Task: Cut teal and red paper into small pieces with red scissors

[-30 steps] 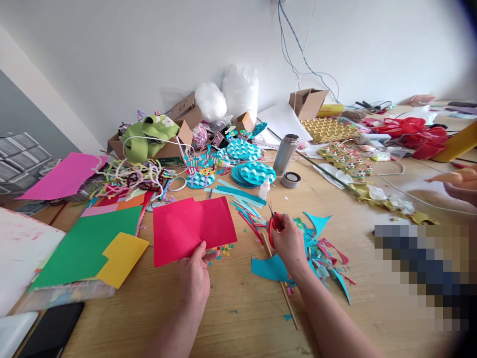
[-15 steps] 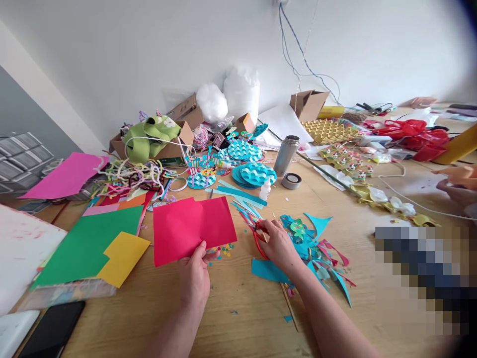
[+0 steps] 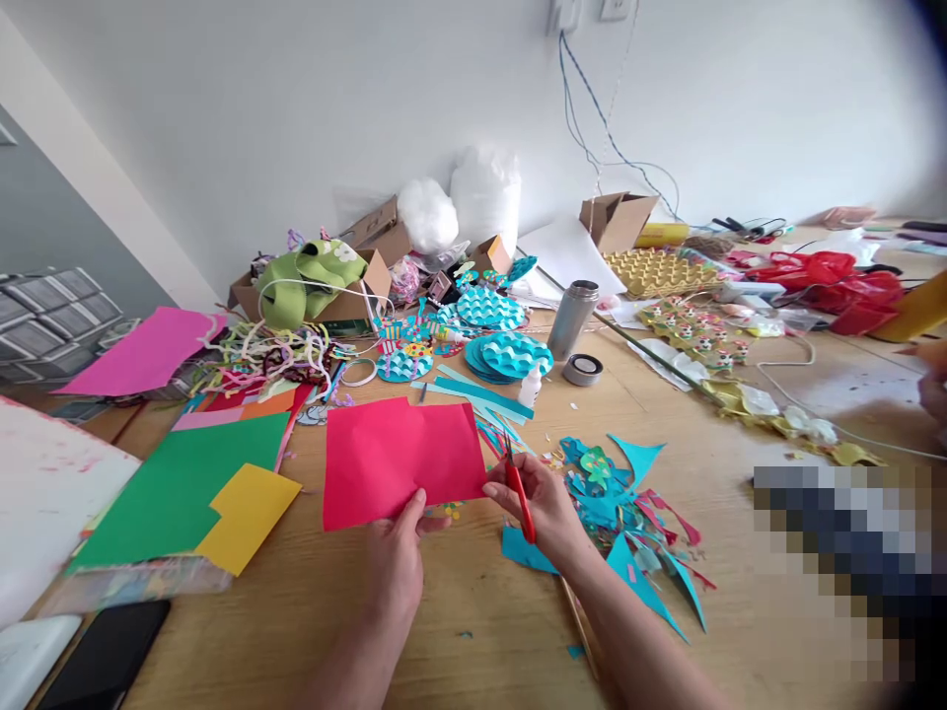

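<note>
A sheet of red paper with a notched top edge is raised above the table. My left hand grips it at the bottom edge, thumb on top. In my right hand is a pair of red-handled scissors, blades pointing up and away from me. The thumb of that hand reaches the paper's lower right corner; whether it pinches the corner I cannot tell. Under the right forearm and beside it lie blue paper scraps with some red offcuts. Small coloured paper dots show partly below the red sheet.
Green paper and a yellow piece lie to the left, near a phone. Ahead stand a glue bottle, a steel flask and stacked blue wavy discs. A blurred hand shows at the far right.
My right hand has lifted the scissors off the table and brought them to the red paper's right corner. The red paper has shifted slightly right in view.
</note>
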`<state>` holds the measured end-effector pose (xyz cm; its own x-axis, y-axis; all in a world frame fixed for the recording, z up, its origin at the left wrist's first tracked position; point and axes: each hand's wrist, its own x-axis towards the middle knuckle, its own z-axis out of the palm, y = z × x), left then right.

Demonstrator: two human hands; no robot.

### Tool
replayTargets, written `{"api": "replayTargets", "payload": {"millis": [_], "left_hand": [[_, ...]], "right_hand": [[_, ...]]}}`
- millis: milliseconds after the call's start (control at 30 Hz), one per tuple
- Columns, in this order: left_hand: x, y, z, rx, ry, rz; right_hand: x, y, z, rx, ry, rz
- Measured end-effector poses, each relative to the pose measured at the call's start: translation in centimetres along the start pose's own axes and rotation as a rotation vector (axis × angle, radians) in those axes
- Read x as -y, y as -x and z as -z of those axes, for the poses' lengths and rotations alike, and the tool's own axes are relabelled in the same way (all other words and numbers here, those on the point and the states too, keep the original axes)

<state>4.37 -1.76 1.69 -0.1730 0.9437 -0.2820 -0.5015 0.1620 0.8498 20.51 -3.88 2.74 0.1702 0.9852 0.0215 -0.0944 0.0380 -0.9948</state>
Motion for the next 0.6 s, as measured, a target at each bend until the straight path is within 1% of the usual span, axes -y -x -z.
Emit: {"api": "replayTargets", "payload": {"millis": [167,300,400,500,600], "left_hand": [[-0.06,0.26,-0.12,0.042,-0.015,0.001],[-0.22,0.24,-0.11,0.058,-0.023,0.036],[-0.21,0.19,-0.06,0.041,-0.056,0.051],[-0.22,0.08,-0.02,0.036,-0.079,0.022],[-0.45,-0.17,-0.02,0.047,-0.072,-0.006]], "right_hand": [[0.04,-0.01,-0.42,-0.022,-0.060,-0.021],[0.02,0.04,-0.22,-0.019,-0.014,0.010],[-0.20,0.09,-0.20,-0.011,0.031,0.046],[-0.28,0.08,-0.33,-0.023,0.061,0.050],[0.00,0.08,-0.33,-0.070,0.071,0.044]]}}
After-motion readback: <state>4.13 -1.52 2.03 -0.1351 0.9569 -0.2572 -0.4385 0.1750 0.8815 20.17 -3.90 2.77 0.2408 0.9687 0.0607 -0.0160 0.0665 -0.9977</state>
